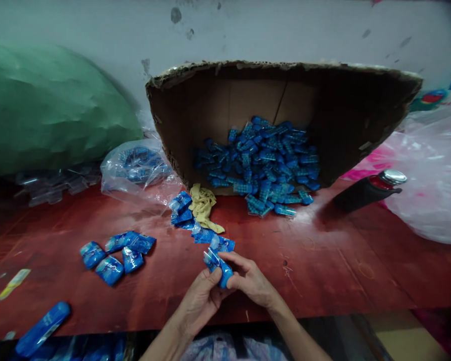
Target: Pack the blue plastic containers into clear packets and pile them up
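Both my hands are closed around a small shiny blue container [224, 271] with a clear end and white print, just above the front of the red table. The thumb of my left hand [203, 293] presses on its near side. With the fingertips of my right hand [252, 283] I grip its right side. Flat blue printed packets [224, 244] lie right behind it, in a line leading back to a crumpled yellow cloth [202, 206]. Farther left rests a small group of filled-looking blue packets [109, 269].
A cardboard box [195, 95] lies on its side at the back, with many blue containers [270, 150] spilling out. A black bottle [366, 193] and clear plastic bags [432, 170] stand right. A clear bag [135, 163] and green sack [56, 110] are left; a long blue case [43, 328] is front left.
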Tool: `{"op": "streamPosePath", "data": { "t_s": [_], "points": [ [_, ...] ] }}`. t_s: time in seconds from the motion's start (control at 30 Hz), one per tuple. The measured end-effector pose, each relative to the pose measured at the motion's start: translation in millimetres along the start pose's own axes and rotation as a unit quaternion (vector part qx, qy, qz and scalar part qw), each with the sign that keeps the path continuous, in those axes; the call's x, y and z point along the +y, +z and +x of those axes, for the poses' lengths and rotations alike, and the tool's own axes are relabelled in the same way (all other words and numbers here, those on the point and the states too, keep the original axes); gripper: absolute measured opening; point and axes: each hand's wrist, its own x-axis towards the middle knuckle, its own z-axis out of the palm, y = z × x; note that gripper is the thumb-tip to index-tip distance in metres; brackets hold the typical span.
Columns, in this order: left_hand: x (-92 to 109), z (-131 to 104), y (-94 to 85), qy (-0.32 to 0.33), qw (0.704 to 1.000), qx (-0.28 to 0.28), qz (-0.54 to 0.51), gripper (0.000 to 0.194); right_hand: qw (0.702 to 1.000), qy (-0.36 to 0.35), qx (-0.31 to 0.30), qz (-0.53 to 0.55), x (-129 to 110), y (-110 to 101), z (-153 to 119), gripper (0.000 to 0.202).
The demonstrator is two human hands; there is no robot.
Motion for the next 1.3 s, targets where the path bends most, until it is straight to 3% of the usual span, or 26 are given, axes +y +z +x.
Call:
{"op": "streamPosePath", "data": {
  "t_s": [0.2, 0.43, 0.67, 0.83, 0.93, 1.13, 1.3],
  "points": [
    [-5.4, -0.3, 5.9, 0.002, 0.999, 0.049, -0.002, 0.016, 0.999, -0.011, 0.028, -0.022, 8.3, 5.0, -2.2, 0.05],
    [0.0, -0.4, 10.3, -0.001, 0.995, 0.095, 0.012, 0.021, 0.983, -0.063, 0.089, -0.145, 16.1, 7.1, -0.8, 0.05],
    [13.2, -5.2, -0.4, -0.003, 0.995, 0.073, 0.066, 0.028, 0.994, -0.071, 0.068, -0.037, 18.4, 9.1, 2.3, 0.059],
    [5.6, -3.5, 1.5, -0.007, 0.998, 0.063, 0.029, 0.029, 0.994, -0.031, 0.078, 0.071, 23.7, 12.0, 5.5, 0.061],
    [-2.6, -2.0, 3.5, -0.002, 0.997, 0.074, 0.001, 0.024, 0.994, -0.029, 0.094, 0.051, 28.3, 13.4, 2.6, 0.055],
    [-11.0, 0.1, 7.0, -0.005, 0.995, 0.103, -0.006, 0.025, 0.967, -0.081, 0.217, -0.107, 34.5, 26.2, -4.1, 0.042],
    [-1.4, -1.9, 1.0, -0.043, 0.995, 0.078, 0.033, 0.04, 0.974, -0.015, 0.226, -0.015, 30.7, 26.6, 0.6, 0.038]
  ]
}}
